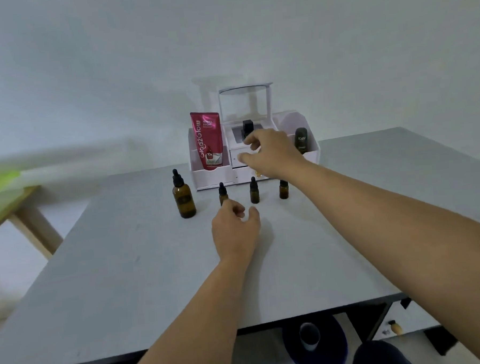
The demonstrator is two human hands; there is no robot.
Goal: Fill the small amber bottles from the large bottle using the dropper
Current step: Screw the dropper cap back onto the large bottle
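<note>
From the head view, I see my left hand [236, 232] low over the table [348, 245], fingers [229, 203] loosely curled and empty, nearly touching the leftmost small amber bottle [222, 194]. My right hand [270, 152] hangs spread and empty before the white organizer [211, 180]. The large bottle [183, 197] stands left, capped with its dropper [176, 178]. I judge my right forearm, passing just above the rightmost small bottle [283, 190], could tip it; the middle small bottle [254, 192] stands apart.

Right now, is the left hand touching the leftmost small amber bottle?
Cannot tell: in the head view the left hand overlaps the leftmost small amber bottle's base, hiding any contact.
</note>
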